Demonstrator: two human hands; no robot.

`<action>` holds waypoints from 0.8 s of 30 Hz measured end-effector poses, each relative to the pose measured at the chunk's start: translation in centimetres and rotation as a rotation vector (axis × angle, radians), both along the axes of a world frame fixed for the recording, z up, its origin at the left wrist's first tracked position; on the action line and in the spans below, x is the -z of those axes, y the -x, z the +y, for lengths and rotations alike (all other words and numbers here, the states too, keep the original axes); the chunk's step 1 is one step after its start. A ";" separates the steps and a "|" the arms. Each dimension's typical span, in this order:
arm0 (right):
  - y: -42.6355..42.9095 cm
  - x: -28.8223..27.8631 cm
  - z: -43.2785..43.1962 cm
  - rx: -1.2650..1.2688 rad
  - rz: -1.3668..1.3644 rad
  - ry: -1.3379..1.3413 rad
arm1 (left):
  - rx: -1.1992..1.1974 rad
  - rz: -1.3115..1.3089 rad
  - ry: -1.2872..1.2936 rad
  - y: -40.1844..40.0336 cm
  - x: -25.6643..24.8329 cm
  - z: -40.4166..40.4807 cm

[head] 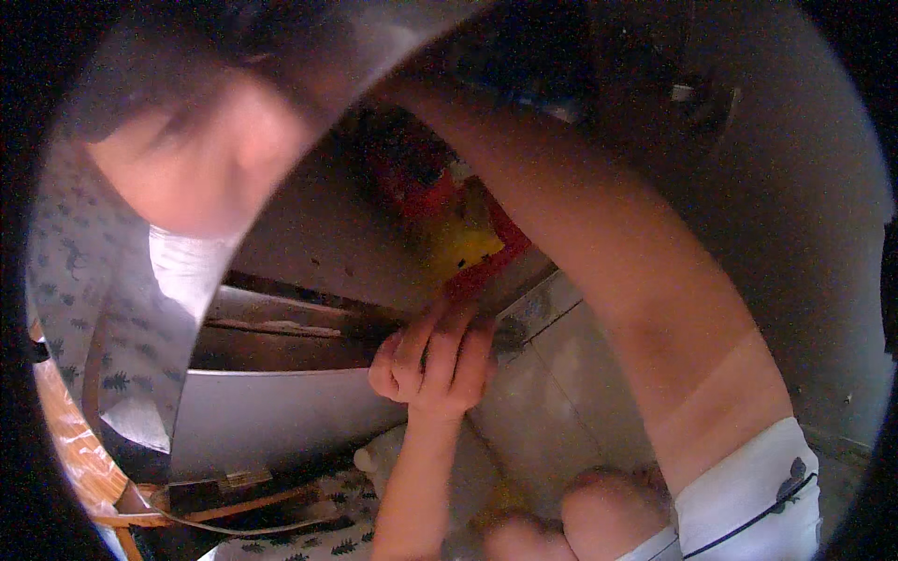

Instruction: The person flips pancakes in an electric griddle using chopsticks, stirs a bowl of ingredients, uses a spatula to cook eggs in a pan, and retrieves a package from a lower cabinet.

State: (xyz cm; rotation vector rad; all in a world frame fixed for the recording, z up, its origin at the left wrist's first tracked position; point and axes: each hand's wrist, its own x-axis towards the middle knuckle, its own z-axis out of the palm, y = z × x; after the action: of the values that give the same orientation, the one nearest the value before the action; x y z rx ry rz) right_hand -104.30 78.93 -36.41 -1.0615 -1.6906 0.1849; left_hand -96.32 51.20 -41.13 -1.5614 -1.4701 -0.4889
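My left hand (436, 361), seen from its back, has its fingers curled over the end of a drawer-like compartment with a smooth grey panel (280, 407). What lies under the fingers is hidden. From the lower right my bare right forearm reaches up and left into a dark space, where the hand is lost from sight. Between the two arms lies a red and yellow item (470, 249), perhaps a bag or packaging, in deep shade. Long narrow strips (280, 326) run inside the compartment, left of my left hand.
Pale floor tiles (554, 386) show beyond my left hand, above my knees. At the left, past a diagonal edge, are a blurred head and neck, perhaps a reflection, and tree-patterned fabric (63, 280). A wooden-looking surface (70, 421) and a thin curved cable (238, 529) lie lower left.
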 end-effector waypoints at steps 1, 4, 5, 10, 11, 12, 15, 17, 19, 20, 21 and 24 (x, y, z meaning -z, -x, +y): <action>0.6 -0.5 0.6 -0.022 -0.015 0.030 | -0.006 0.008 -0.013 0.6 -0.5 0.8; 1.3 -1.7 3.2 -0.066 -0.043 0.117 | 0.004 0.015 -0.028 1.9 -2.2 3.9; 1.4 -1.9 4.1 -0.093 -0.036 0.147 | 0.004 0.017 -0.028 2.3 -2.6 5.2; -0.7 -5.2 9.1 -0.214 0.104 0.280 | 0.014 0.048 -0.086 3.5 -4.4 10.7; -1.5 -6.4 10.0 -0.246 0.158 0.300 | 0.017 0.049 -0.087 3.5 -4.8 11.4; -2.6 -7.5 10.5 -0.286 0.214 0.316 | 0.003 0.071 -0.074 3.1 -5.0 11.9; -5.9 -10.8 10.7 -0.411 0.383 0.350 | -0.032 0.096 -0.063 1.1 -5.9 12.7; -9.1 -11.9 9.7 -0.486 0.481 0.360 | -0.046 0.090 -0.060 -0.8 -6.3 12.7; -13.5 -12.7 7.4 -0.545 0.584 0.357 | -0.070 0.086 -0.037 -3.1 -7.2 12.6; -15.9 -12.7 5.8 -0.575 0.632 0.355 | -0.075 0.083 -0.046 -4.4 -7.7 12.4; -18.8 -13.1 3.5 -0.600 0.675 0.347 | -0.100 0.077 -0.051 -6.2 -8.3 12.3; -27.4 -1.0 -9.1 -0.510 0.696 0.269 | -0.180 -0.014 0.150 -12.6 -0.8 2.7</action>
State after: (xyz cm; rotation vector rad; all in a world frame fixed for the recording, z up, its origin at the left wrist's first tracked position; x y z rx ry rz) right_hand -76.89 69.79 -35.39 -0.6150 -1.2695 1.0129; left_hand -83.69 53.94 -40.33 -1.5243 -1.6725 -0.2898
